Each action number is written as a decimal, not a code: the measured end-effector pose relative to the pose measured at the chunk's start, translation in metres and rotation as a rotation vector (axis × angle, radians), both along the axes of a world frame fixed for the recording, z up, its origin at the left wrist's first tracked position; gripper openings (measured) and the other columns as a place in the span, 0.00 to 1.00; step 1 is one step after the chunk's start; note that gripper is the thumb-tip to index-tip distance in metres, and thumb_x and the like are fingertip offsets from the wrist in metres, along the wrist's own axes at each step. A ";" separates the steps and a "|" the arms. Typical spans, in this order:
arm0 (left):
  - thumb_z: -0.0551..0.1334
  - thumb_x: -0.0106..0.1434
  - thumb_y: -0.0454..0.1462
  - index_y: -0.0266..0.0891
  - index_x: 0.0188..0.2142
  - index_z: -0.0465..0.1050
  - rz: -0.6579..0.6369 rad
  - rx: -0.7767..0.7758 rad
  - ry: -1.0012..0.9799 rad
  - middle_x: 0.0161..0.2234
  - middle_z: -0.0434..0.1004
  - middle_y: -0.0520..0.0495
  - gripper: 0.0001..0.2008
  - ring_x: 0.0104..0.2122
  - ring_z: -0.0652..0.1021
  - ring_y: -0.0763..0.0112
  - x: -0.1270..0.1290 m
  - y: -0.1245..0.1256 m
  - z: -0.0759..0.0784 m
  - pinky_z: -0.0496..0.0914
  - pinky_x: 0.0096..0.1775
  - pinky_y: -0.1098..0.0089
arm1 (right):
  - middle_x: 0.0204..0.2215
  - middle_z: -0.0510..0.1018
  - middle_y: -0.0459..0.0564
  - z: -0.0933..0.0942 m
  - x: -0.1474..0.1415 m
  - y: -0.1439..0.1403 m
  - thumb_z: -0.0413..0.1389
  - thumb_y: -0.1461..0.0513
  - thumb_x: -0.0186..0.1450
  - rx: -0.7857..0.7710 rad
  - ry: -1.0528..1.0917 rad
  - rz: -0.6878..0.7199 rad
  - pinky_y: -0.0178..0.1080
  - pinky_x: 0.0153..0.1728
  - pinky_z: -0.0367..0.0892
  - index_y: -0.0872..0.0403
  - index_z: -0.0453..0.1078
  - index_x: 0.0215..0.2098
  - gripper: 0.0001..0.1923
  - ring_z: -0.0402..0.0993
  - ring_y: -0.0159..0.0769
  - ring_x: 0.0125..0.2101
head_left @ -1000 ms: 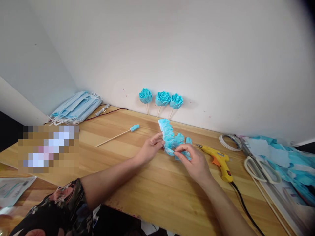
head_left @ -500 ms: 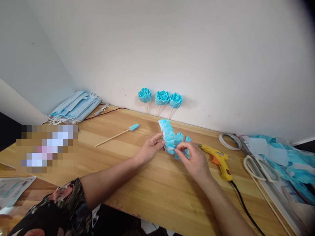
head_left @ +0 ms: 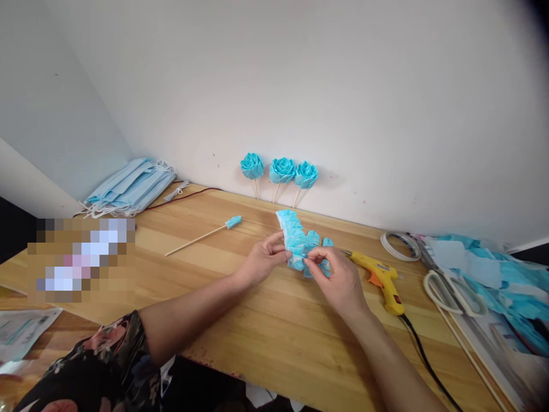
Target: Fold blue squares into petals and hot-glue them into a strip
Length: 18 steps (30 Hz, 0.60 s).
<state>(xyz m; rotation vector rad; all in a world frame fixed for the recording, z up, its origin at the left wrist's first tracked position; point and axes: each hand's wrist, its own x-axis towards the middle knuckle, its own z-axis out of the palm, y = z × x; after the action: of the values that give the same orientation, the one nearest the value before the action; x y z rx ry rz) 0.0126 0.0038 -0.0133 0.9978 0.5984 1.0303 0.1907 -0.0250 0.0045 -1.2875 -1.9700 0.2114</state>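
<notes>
Between my two hands, just above the wooden table, is a strip of overlapping blue petals [head_left: 293, 232] with a pale left edge. My left hand [head_left: 266, 258] pinches the strip's left edge, thumb in front. At the strip's lower right end, the thumb and forefinger of my right hand [head_left: 337, 277] are closed on a petal. Behind that hand, more loose blue petals [head_left: 313, 237] lie on the table, partly covered. Left of the strip lies a wooden stick [head_left: 197, 240] with a small blue rolled bud [head_left: 234, 222] on its tip.
Three blue flowers [head_left: 282, 170] on sticks lean against the wall. A yellow glue gun [head_left: 384, 280] lies right of my hand, its black cord trailing forward. Farther right are a tape roll [head_left: 401, 246], white-handled scissors [head_left: 454, 294] and blue scraps [head_left: 493, 274]. Folded masks [head_left: 131, 186] are stacked back left.
My left thumb has shifted slightly to the right along the strip. Otherwise both hands and the strip stay nearly in place.
</notes>
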 end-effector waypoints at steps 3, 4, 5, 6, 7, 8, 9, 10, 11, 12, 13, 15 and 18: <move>0.69 0.53 0.41 0.36 0.53 0.68 0.037 -0.008 0.011 0.37 0.81 0.43 0.29 0.36 0.79 0.65 -0.001 0.000 0.000 0.70 0.43 0.65 | 0.30 0.77 0.48 0.000 0.001 -0.001 0.53 0.61 0.65 -0.022 0.029 0.012 0.39 0.35 0.67 0.50 0.69 0.35 0.04 0.73 0.37 0.32; 0.69 0.53 0.40 0.36 0.53 0.68 0.056 -0.011 0.016 0.38 0.81 0.43 0.29 0.36 0.79 0.65 -0.001 0.000 0.000 0.70 0.43 0.65 | 0.31 0.77 0.48 0.000 0.003 -0.001 0.52 0.60 0.65 -0.028 0.053 0.004 0.40 0.37 0.67 0.50 0.69 0.36 0.04 0.73 0.37 0.33; 0.69 0.53 0.40 0.35 0.53 0.68 0.074 -0.014 0.022 0.38 0.81 0.42 0.29 0.36 0.79 0.65 -0.001 0.000 0.001 0.70 0.42 0.65 | 0.32 0.78 0.49 -0.001 0.004 -0.001 0.52 0.59 0.66 -0.039 0.090 -0.015 0.41 0.38 0.68 0.50 0.69 0.37 0.05 0.74 0.38 0.34; 0.69 0.53 0.40 0.35 0.54 0.67 0.090 -0.017 0.027 0.38 0.81 0.42 0.29 0.35 0.79 0.65 -0.001 0.001 0.001 0.70 0.42 0.66 | 0.34 0.78 0.49 -0.001 0.005 -0.001 0.52 0.59 0.66 -0.061 0.141 -0.039 0.41 0.40 0.68 0.50 0.70 0.39 0.07 0.74 0.38 0.35; 0.68 0.54 0.40 0.35 0.54 0.67 0.100 -0.019 0.032 0.38 0.81 0.42 0.29 0.35 0.78 0.66 -0.002 0.001 0.001 0.70 0.42 0.66 | 0.35 0.78 0.50 -0.002 0.006 0.000 0.51 0.57 0.66 -0.095 0.205 -0.063 0.42 0.41 0.68 0.51 0.70 0.41 0.09 0.74 0.38 0.36; 0.68 0.54 0.39 0.35 0.54 0.66 0.105 -0.020 0.034 0.38 0.81 0.42 0.29 0.35 0.78 0.66 -0.002 0.000 0.002 0.69 0.42 0.66 | 0.37 0.77 0.51 -0.003 0.007 0.000 0.51 0.56 0.66 -0.140 0.282 -0.077 0.42 0.41 0.69 0.51 0.70 0.43 0.11 0.74 0.39 0.38; 0.68 0.54 0.39 0.34 0.55 0.66 0.106 -0.021 0.033 0.37 0.81 0.42 0.29 0.34 0.78 0.67 -0.002 0.000 0.002 0.69 0.42 0.66 | 0.38 0.77 0.52 -0.004 0.007 0.001 0.52 0.55 0.66 -0.195 0.367 -0.081 0.43 0.41 0.70 0.51 0.69 0.46 0.13 0.74 0.39 0.39; 0.68 0.54 0.39 0.34 0.55 0.66 0.105 -0.020 0.030 0.37 0.81 0.43 0.29 0.34 0.78 0.67 -0.002 0.000 0.002 0.69 0.42 0.66 | 0.39 0.77 0.52 -0.005 0.006 0.002 0.52 0.53 0.65 -0.260 0.452 -0.074 0.43 0.42 0.70 0.51 0.69 0.48 0.16 0.74 0.40 0.40; 0.68 0.54 0.38 0.34 0.55 0.66 0.103 -0.019 0.027 0.37 0.81 0.43 0.29 0.34 0.78 0.67 -0.001 0.000 0.002 0.69 0.42 0.66 | 0.41 0.77 0.53 -0.005 0.005 0.003 0.53 0.52 0.65 -0.334 0.532 -0.059 0.44 0.42 0.71 0.51 0.68 0.50 0.19 0.74 0.40 0.41; 0.68 0.54 0.38 0.34 0.55 0.66 0.100 -0.018 0.024 0.37 0.81 0.43 0.29 0.34 0.78 0.68 -0.001 0.000 0.002 0.69 0.42 0.67 | 0.42 0.77 0.53 -0.006 0.003 0.003 0.54 0.51 0.64 -0.411 0.600 -0.041 0.44 0.41 0.72 0.51 0.68 0.51 0.21 0.74 0.41 0.42; 0.68 0.54 0.38 0.34 0.55 0.66 0.099 -0.017 0.020 0.38 0.81 0.43 0.29 0.34 0.78 0.68 -0.001 0.000 0.002 0.69 0.42 0.67 | 0.42 0.77 0.53 -0.006 0.001 0.004 0.54 0.50 0.63 -0.486 0.651 -0.021 0.43 0.41 0.72 0.52 0.68 0.51 0.22 0.74 0.41 0.42; 0.68 0.54 0.37 0.33 0.55 0.66 0.093 -0.017 0.014 0.38 0.81 0.42 0.29 0.35 0.78 0.67 -0.001 -0.001 0.003 0.69 0.43 0.67 | 0.41 0.77 0.53 -0.005 -0.004 0.004 0.55 0.49 0.62 -0.606 0.690 0.024 0.42 0.39 0.73 0.53 0.70 0.49 0.23 0.75 0.41 0.40; 0.68 0.54 0.38 0.34 0.55 0.66 0.070 -0.016 0.000 0.38 0.81 0.42 0.30 0.36 0.78 0.66 -0.001 -0.001 0.003 0.68 0.43 0.66 | 0.36 0.77 0.51 -0.005 -0.009 0.002 0.57 0.48 0.60 -0.646 0.651 0.089 0.41 0.35 0.72 0.54 0.72 0.42 0.21 0.74 0.38 0.34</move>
<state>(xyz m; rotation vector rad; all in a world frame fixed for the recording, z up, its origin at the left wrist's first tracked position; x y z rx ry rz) 0.0112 0.0028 -0.0104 0.9684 0.6441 1.0855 0.1821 -0.0226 -0.0002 -1.2792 -1.4210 1.2258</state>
